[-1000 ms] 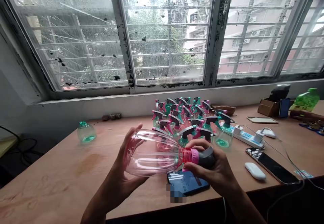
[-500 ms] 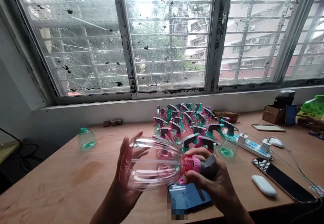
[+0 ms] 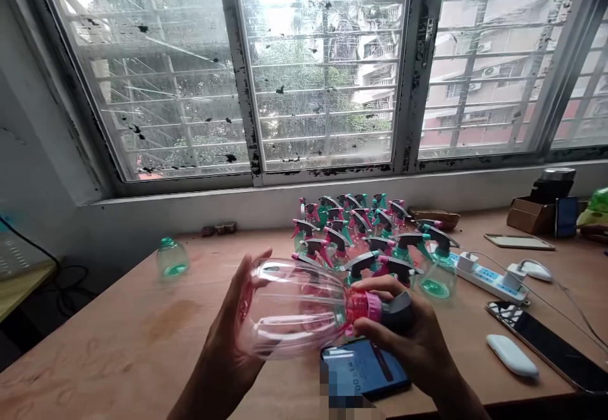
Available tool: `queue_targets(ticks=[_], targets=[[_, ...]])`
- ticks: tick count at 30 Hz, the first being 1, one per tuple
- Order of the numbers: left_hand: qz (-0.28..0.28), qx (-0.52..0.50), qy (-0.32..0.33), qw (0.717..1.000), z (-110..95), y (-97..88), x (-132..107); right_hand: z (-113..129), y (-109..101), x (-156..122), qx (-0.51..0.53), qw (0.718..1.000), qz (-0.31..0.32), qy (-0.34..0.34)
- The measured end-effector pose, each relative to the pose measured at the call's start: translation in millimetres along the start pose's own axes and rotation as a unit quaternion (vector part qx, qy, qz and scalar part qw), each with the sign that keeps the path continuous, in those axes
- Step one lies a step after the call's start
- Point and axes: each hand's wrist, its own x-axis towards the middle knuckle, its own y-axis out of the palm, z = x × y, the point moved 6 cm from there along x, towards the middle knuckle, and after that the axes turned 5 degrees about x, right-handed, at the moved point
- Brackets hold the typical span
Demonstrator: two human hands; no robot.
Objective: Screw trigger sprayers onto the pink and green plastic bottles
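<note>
A clear pink spray bottle point(image 3: 294, 309) lies sideways in the air above the wooden table point(image 3: 118, 337). My left hand point(image 3: 232, 337) cups its round base, fingers curled round it. My right hand point(image 3: 408, 337) grips the pink collar and grey spray head point(image 3: 387, 309) at the bottle's neck. Behind them stands a cluster of several pink and green spray bottles point(image 3: 365, 236) with grey triggers. A lone green bottle without a head point(image 3: 171, 259) stands at the left of the table.
A blue phone point(image 3: 365, 369) lies under my hands. To the right are a white power strip point(image 3: 489, 274) with cables, a white mouse-like object point(image 3: 512, 355), a dark phone point(image 3: 551, 344) and a cardboard box point(image 3: 527, 214). A barred window runs behind.
The bottle and both hands stay together with little change. The view has shifted slightly left and down, so things on the table sit further right in the frame.
</note>
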Motion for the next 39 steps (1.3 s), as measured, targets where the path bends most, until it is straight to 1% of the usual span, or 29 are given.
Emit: queue_targets(ticks=[3, 5, 6, 7, 9, 11, 13, 15, 18, 20, 21, 23, 25, 27, 29, 31, 33, 34, 36, 39], targets=[[0.005, 0.023, -0.037, 0.999, 5, 3.8, -4, 3, -5, 0, -0.054, 0.998, -0.023, -0.039], [0.017, 0.028, -0.032, 0.999, 6, 6.2, -4, 8, -8, 0, -0.079, 0.995, -0.025, -0.061], [0.022, 0.024, -0.029, 0.999, 6, 7.3, -3, 10, -9, 0, -0.083, 0.994, -0.023, -0.061], [0.030, 0.012, -0.024, 0.999, 8, 8.5, -1, 10, -9, 0, -0.079, 0.996, -0.020, -0.047], [0.036, -0.027, 0.004, 0.999, 9, 10.5, 2, 8, -7, 0, -0.040, 0.999, -0.009, 0.011], [0.020, -0.063, 0.050, 0.997, 9, 10.7, 5, 6, -1, 0, 0.027, 0.997, 0.004, 0.069], [0.002, -0.068, 0.080, 0.995, 8, 10.7, 7, 5, 4, -1, 0.079, 0.992, 0.004, 0.099], [0.003, -0.055, 0.061, 0.997, 7, 12.3, 8, 5, 4, -2, 0.082, 0.992, -0.007, 0.100], [0.016, -0.050, 0.007, 0.999, 3, 13.1, 9, 7, -3, -1, 0.024, 0.997, -0.025, 0.068], [0.024, -0.057, -0.003, 0.998, 0, 12.9, 9, 10, -6, -1, -0.004, 0.998, -0.035, 0.048], [0.027, -0.061, 0.002, 0.998, -2, 13.1, 9, 10, -7, 0, -0.006, 0.998, -0.038, 0.048], [0.027, -0.075, 0.021, 0.997, -2, 13.9, 10, 8, -5, 0, 0.017, 0.996, -0.039, 0.076], [0.014, -0.088, 0.049, 0.995, -2, 14.3, 11, 5, -2, 0, 0.060, 0.991, -0.033, 0.116], [0.002, -0.088, 0.065, 0.994, -3, 14.6, 11, 2, 1, 0, 0.083, 0.987, -0.018, 0.135], [0.011, -0.067, 0.055, 0.996, -4, 16.1, 12, 3, 0, 2, 0.059, 0.992, -0.009, 0.114], [0.028, -0.053, 0.035, 0.998, -6, 16.3, 12, 7, -5, 5, 0.012, 0.998, -0.008, 0.066], [0.037, -0.063, 0.018, 0.997, -6, 14.8, 11, 8, -11, 6, -0.012, 0.999, -0.018, 0.034], [0.039, -0.076, 0.010, 0.996, -6, 13.9, 11, 7, -14, 6, -0.006, 0.999, -0.019, 0.036], [0.040, -0.105, 0.009, 0.994, -4, 12.5, 11, 0, -15, 6, 0.038, 0.997, -0.001, 0.067], [0.034, -0.122, 0.041, 0.991, -2, 11.1, 10, -9, -10, 7, 0.121, 0.983, 0.071, 0.119]])
